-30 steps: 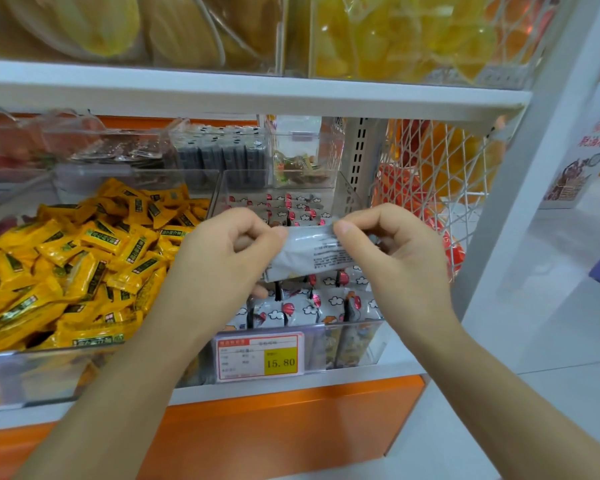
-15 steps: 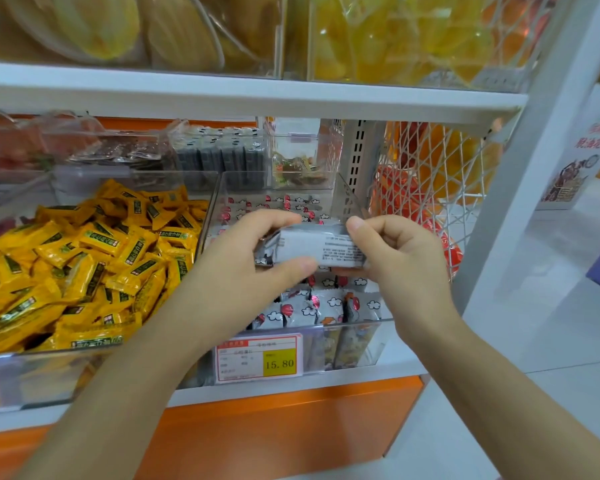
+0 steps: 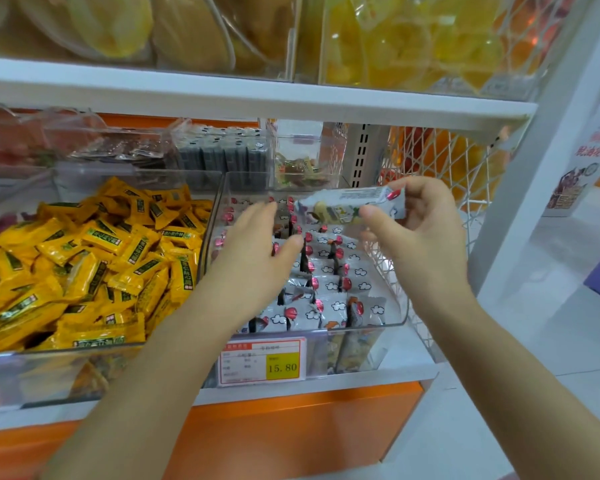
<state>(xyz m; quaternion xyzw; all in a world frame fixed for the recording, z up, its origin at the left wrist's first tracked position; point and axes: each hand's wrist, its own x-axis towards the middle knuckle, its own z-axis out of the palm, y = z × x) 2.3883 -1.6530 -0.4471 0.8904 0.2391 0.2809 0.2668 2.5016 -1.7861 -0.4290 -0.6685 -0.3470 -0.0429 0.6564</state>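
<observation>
A small white snack packet (image 3: 343,202) with printed text and a red mark is held level above the clear plastic bin (image 3: 392,320). My right hand (image 3: 420,233) pinches its right end between thumb and fingers. My left hand (image 3: 253,247) hovers over the bin with fingers straight and holds nothing. The bin holds several rows of white packets (image 3: 326,285) with cloud and red prints.
A second clear bin at left is heaped with yellow candy packets (image 3: 84,258). A price tag reading 15.80 (image 3: 262,362) hangs on the bin front. The white shelf (image 3: 257,95) above carries yellow snacks. White wire mesh (image 3: 440,168) closes the right side.
My left hand has let go of the packet and moved down-left over the bin. My right hand has carried the packet right and turned it, showing its printed front.
</observation>
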